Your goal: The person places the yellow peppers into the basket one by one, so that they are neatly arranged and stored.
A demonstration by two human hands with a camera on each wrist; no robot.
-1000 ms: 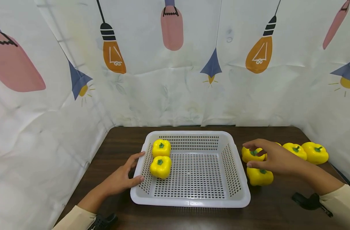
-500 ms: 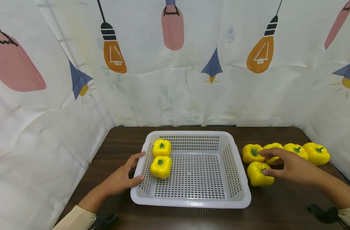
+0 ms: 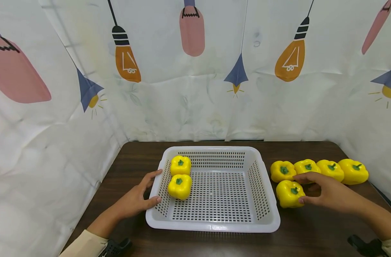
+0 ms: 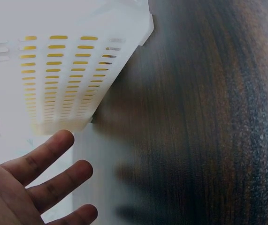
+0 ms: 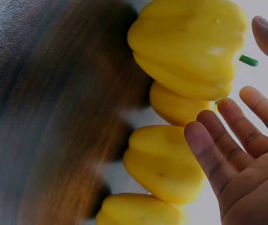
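Observation:
A white perforated plastic basket [image 3: 211, 227] stands on the table. Two yellow bell peppers [image 3: 179, 186] with green stems sit along its left side. My left hand [image 3: 134, 198] rests at the basket's left rim, thumb and index fingertip by the edge; in the left wrist view, its other fingers [image 4: 61, 185] extend apart below the basket wall. On the right, my right hand [image 3: 324, 191] reaches around the front yellow bell pepper [image 3: 288, 194], thumb by its right side. The right wrist view shows straight, spread fingers [image 5: 209, 157] beside that pepper [image 5: 185, 44], not closed round it.
Behind the front pepper, several more yellow bell peppers [image 3: 330, 169] lie in a row to the basket's right. The dark wood table [image 3: 234, 244] is backed by a white printed curtain [image 3: 195, 107]. Each wrist wears a black strap.
My right hand has moved right and down from above the back-left pepper to the front pepper, uncovering the row behind. My left hand and the basket stay put.

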